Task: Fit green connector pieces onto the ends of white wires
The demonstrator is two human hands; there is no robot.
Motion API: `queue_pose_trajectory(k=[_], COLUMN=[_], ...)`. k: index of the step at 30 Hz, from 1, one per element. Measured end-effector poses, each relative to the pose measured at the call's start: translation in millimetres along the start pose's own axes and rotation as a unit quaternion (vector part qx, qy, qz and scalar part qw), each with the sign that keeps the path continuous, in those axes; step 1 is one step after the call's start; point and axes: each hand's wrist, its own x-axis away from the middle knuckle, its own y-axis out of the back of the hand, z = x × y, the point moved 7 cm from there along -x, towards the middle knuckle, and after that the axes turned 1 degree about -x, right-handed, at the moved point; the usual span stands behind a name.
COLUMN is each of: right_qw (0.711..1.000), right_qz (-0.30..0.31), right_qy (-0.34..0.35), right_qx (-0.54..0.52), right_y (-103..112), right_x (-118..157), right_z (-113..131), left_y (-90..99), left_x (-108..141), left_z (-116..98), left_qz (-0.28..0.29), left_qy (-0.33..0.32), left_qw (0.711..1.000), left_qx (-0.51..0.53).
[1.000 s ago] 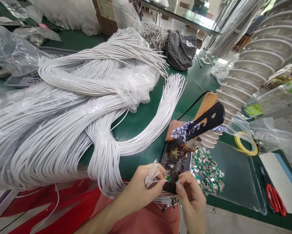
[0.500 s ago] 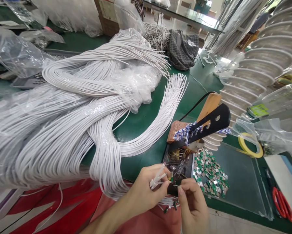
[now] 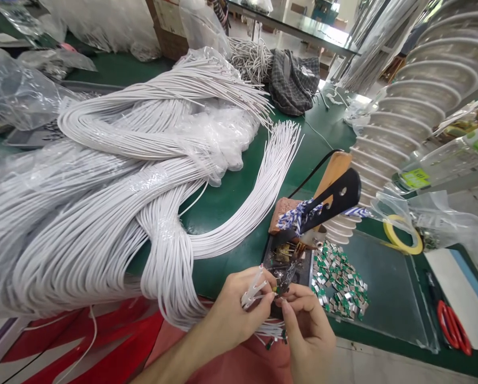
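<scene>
Some near cables carry green connectors; a heap lies loose, right.
Left hand closed around white cable ends; right hand pinched, contents unclear.

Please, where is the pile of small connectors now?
In the head view, the connector pile lies right of centre, beside the black tray, near the right hand.

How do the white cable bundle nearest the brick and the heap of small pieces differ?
The cable bundle is white; the heap is green and silver. The cable bundle's strands are long and aligned; the heap's pieces are short and jumbled. Both contain many similar parts.
</scene>
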Motion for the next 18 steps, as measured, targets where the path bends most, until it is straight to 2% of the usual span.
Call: queue_pose_trajectory(k=[4, 8, 12, 15, 18], right_qw=[0.998, 0.995, 0.998, 0.999, 0.998], right_qz=[0.039, 0.075, 0.062, 0.041, 0.047], right_qy=[0.048, 0.059, 0.032, -0.016, -0.036], right_qx=[0.016, 0.028, 0.011, 0.007, 0.015], right_y=[-1.3, -3.9, -3.4, 0.8, 4.9], right_x=[-6.2, -9.3, -6.1, 0.4, 7.4], right_z=[7.8, 9.6, 5.9, -1.5, -5.7], left_y=[0.2, -0.2, 4.5, 11.4, 16.0], left_x=[1.5, 1.2, 1.2, 5.7, 14.8], left_z=[-1.9, -4.4, -0.7, 4.3, 11.7], left_qz=[-0.004, 0.004, -0.004, -0.017, -0.018], left_qy=[-0.014, -0.024, 0.007, 0.027, 0.039], left_qw=[1.000, 1.000, 1.000, 0.999, 0.999], left_qx=[-0.004, -0.004, -0.008, -0.009, -0.004])
